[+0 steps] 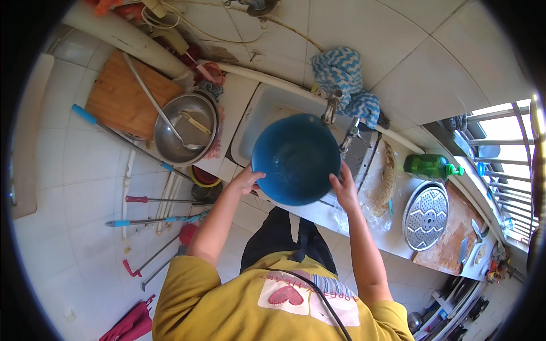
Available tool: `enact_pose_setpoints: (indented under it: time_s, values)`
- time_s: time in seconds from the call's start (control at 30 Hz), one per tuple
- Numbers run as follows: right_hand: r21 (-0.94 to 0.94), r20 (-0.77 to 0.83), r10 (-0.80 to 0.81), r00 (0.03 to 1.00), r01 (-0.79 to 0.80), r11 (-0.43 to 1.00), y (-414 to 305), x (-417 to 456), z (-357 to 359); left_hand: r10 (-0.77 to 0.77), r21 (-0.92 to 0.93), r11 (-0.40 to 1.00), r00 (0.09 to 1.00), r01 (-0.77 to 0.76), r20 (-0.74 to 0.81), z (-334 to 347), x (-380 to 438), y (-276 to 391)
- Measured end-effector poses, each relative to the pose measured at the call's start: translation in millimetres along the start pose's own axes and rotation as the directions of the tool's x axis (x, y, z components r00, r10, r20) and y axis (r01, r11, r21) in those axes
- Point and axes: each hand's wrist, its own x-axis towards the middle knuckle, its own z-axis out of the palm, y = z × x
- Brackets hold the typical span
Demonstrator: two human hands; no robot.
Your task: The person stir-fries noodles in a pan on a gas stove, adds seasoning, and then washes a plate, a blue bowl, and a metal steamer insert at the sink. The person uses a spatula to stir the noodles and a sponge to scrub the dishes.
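A round blue plastic basin [296,160] with what looks like water in it is held level between my hands, over the front part of the sink [251,123]. My left hand [246,180] grips its left rim, the thumb on the inside edge. On the right side, my right hand [344,185] grips the rim in the same manner. The metal faucet [332,106] reaches over the basin's far right edge, with a second tap [352,134] just to the right. A blue-and-white zigzag cloth [341,72] hangs behind the faucet.
Left of the sink are a metal bowl [170,119] with a ladle and peeler, and a wooden cutting board [106,93]. To the right lie a dried loofah [389,174], a green bottle [426,166], a perforated steamer plate [426,217] and a board with a knife [476,230].
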Motion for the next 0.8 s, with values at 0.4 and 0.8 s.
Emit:
enact_pose_setpoints:
  time_s: [0.4,0.8]
  values:
    - [-0.09,-0.423,-0.281,0.861,0.269,0.959,-92,4,-20,-0.075,-0.196,0.979,0.995,0.062,-0.061,56,30,-5]
    - [-0.144,-0.239,-0.274,0.932,0.245,0.959,-78,-30,-8,0.975,0.907,0.16,0.205,-0.389,-0.084,51,-11,1]
